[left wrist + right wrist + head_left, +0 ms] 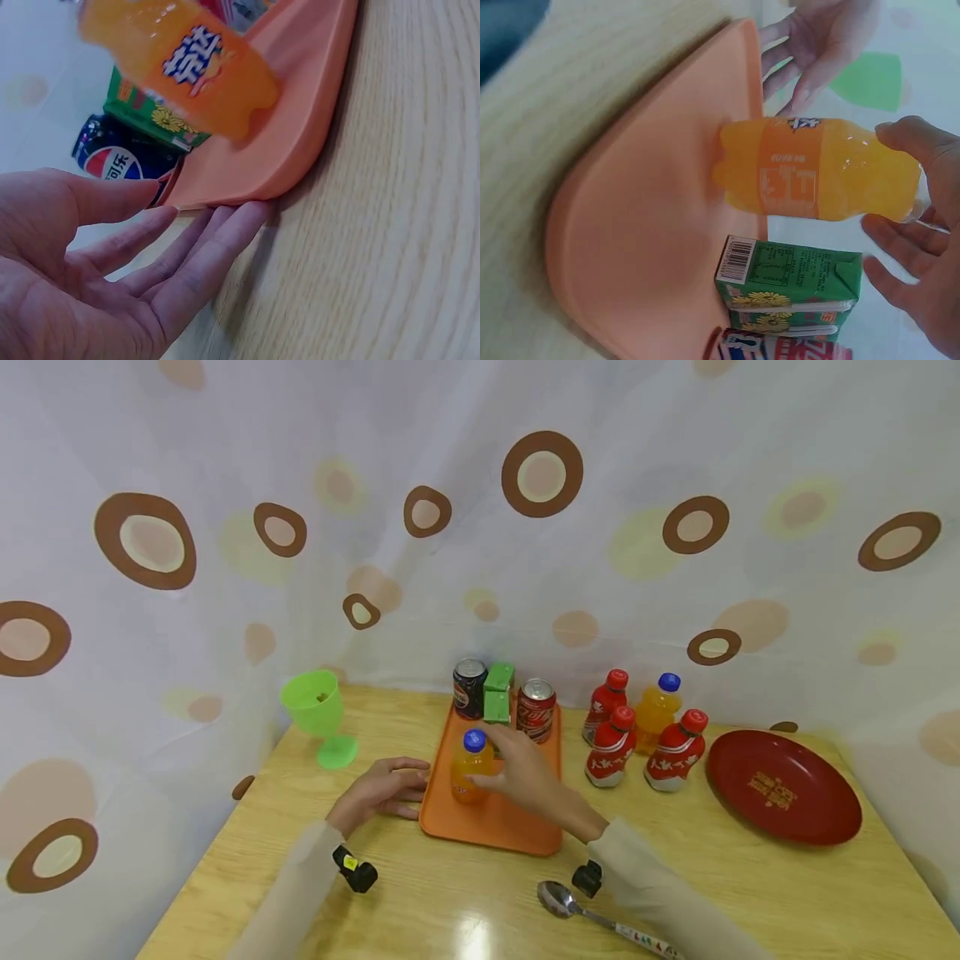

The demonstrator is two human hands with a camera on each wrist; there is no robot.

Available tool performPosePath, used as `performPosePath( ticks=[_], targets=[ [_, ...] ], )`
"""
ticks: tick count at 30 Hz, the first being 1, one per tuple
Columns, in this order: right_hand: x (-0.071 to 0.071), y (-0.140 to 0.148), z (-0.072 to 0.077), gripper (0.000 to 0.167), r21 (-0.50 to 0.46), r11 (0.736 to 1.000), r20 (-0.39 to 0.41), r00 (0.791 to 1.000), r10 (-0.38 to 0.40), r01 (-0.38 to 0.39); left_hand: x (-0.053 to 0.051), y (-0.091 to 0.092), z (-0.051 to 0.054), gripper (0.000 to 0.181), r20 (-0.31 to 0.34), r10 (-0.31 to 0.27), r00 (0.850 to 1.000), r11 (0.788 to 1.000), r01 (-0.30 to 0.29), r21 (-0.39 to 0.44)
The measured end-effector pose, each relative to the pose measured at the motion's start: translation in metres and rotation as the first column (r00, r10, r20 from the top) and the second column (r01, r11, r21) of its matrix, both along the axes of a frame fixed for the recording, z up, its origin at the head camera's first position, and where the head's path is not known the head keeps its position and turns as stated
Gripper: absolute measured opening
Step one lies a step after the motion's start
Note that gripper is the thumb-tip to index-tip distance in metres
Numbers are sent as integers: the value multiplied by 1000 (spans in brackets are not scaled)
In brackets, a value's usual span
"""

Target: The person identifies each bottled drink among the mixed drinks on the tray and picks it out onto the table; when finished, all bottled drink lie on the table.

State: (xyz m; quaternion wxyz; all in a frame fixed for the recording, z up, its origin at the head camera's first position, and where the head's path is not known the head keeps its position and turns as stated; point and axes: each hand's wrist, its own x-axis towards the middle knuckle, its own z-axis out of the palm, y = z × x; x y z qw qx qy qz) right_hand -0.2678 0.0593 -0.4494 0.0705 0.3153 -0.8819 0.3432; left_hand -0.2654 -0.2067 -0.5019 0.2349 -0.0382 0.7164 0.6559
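An orange soda bottle (467,777) with a blue cap stands upright on an orange tray (487,835). From its right side my right hand (525,772) holds the upper part, with the thumb (915,139) and the fingers (900,247) on opposite sides. My left hand (386,789) lies beside the tray's left edge, fairly straight fingertips (251,214) touching the rim and nothing in its grasp. Behind the bottle on the tray are a dark Pepsi can (470,689), two green drink cartons (497,706) and a red soda can (536,710).
Red bottles (609,747) stand right of the tray with another orange bottle (656,714). Farther right lies a red oval plate (795,827). A green goblet (315,706) stands at the left. Near my right forearm rests a spoon (557,900).
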Motion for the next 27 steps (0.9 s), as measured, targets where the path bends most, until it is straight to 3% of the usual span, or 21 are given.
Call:
performPosePath(
  ticks=[4, 8, 15, 27],
  targets=[
    [2, 22, -3, 69, -153, 988, 169, 986, 13, 13, -6, 14, 2, 46, -7, -11, 1000, 1000, 11, 4],
    [3, 40, -9, 73, -293, 954, 284, 959, 26, 61, -10, 28, -1, 47, -11, -29, 1000, 999, 29, 15],
    [4, 34, -29, 77, -376, 922, 334, 942, 45, 89, -2, 28, -4, 46, -70, 2, 998, 997, -7, -77],
    [7, 20, -32, 74, -422, 900, 349, 936, 49, 110, 7, 20, -4, 39, -168, 87, 982, 977, -117, -176]
  ],
)
